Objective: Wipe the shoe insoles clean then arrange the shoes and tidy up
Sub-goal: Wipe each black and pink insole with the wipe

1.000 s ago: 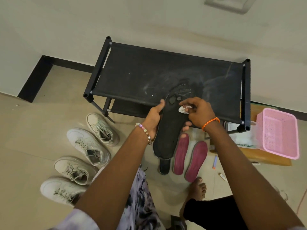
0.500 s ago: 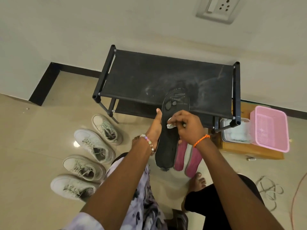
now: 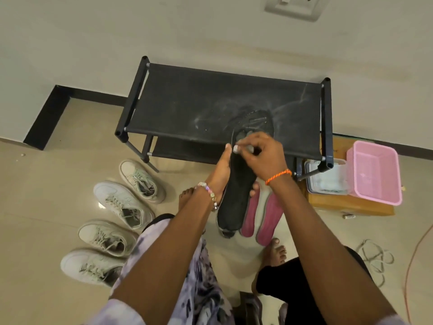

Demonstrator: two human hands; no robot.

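Observation:
A black insole (image 3: pixel 236 198) is held up in front of the black shoe rack (image 3: pixel 187 106). My left hand (image 3: pixel 220 172) grips it from underneath along its left edge, fingertips showing on the right side. My right hand (image 3: pixel 262 156) pinches a small white wipe (image 3: pixel 235 148) against the insole's upper part. Two pink insoles (image 3: pixel 269 214) lie on the floor just below. Several white sneakers (image 3: pixel 121 205) stand in a row on the floor to the left.
A pink basket (image 3: pixel 375 174) and a clear tub of wipes (image 3: pixel 325 179) sit on a wooden board (image 3: pixel 351 205) right of the rack. Loose laces (image 3: pixel 375 256) and an orange cord (image 3: pixel 414 254) lie at right. My bare feet (image 3: pixel 274 252) are under the insoles.
My right hand has slid the wipe leftward across the upper insole. The view has pulled back and the wall socket has come into sight.

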